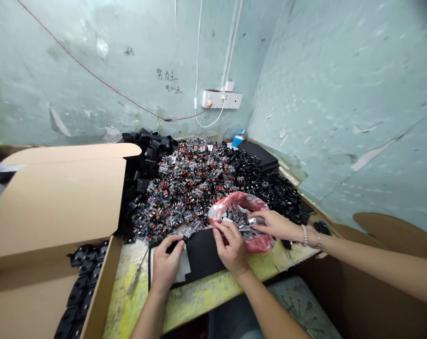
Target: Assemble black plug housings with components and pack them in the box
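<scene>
My left hand (166, 263) is closed in a pinch over the left part of a black mat (203, 254). A small dark piece shows at its fingertips, too small to name, with a little circuit board (188, 231) just beyond. My right hand (231, 249) has its fingers bent together at the near left rim of a red plastic bag (261, 245); whatever they hold is hidden. Small grey metal pieces (238, 216) fill the bag. Another person's hand (275, 225), wearing a beaded bracelet, reaches into it from the right.
Behind the mat rises a large heap of circuit boards (188, 183). Black plastic parts (269, 188) lie to its right, black housings (148, 150) to its left. An open cardboard box (102, 287) stands at left. A screwdriver (137, 275) lies beside the mat.
</scene>
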